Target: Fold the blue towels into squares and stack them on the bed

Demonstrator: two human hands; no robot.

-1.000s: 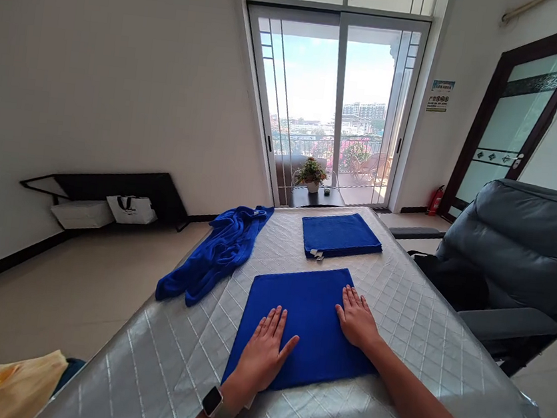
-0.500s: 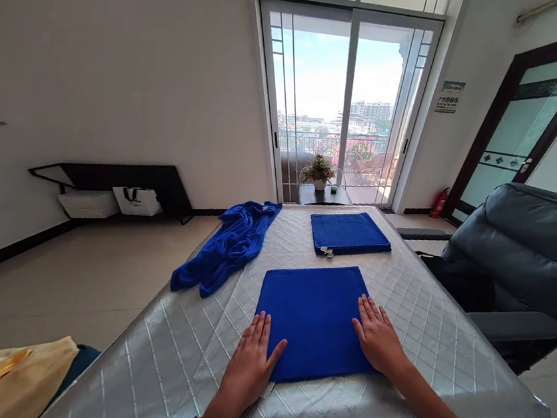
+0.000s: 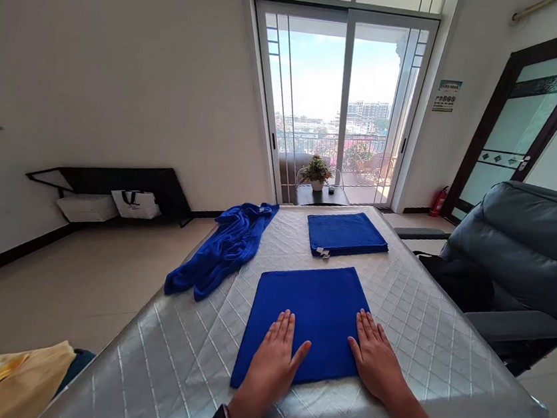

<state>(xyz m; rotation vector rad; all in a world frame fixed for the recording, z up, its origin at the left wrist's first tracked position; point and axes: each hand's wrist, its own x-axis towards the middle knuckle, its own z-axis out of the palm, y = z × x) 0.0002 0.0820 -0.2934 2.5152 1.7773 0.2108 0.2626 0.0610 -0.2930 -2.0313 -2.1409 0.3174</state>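
Note:
A flat blue cloth (image 3: 319, 291), roughly rectangular, lies on the silver quilted surface (image 3: 166, 350). My left hand (image 3: 274, 359) rests palm down on its lower left part, fingers stretched and thumb out to the side. On the cloth's right edge lies my right hand (image 3: 375, 351), also flat, with its fingers pointing forward. Beyond is a neat stack of folded blue cloths (image 3: 349, 232) with white tags at its near edge. To the left, a crumpled blue cloth (image 3: 228, 247) lies in a loose heap near the surface's edge.
A dark armchair (image 3: 535, 252) stands at the right. Yellow and beige fabric (image 3: 13, 373) shows at the lower left. Beyond the far edge, a potted plant (image 3: 317, 172) stands on a small dark table. A black rack (image 3: 126, 178) with a white bag leans by the left wall.
My left hand has moved right, from the cloth's left edge onto the cloth. My right hand has shifted slightly down along the right edge. The cloth's near left corner now reaches farther left.

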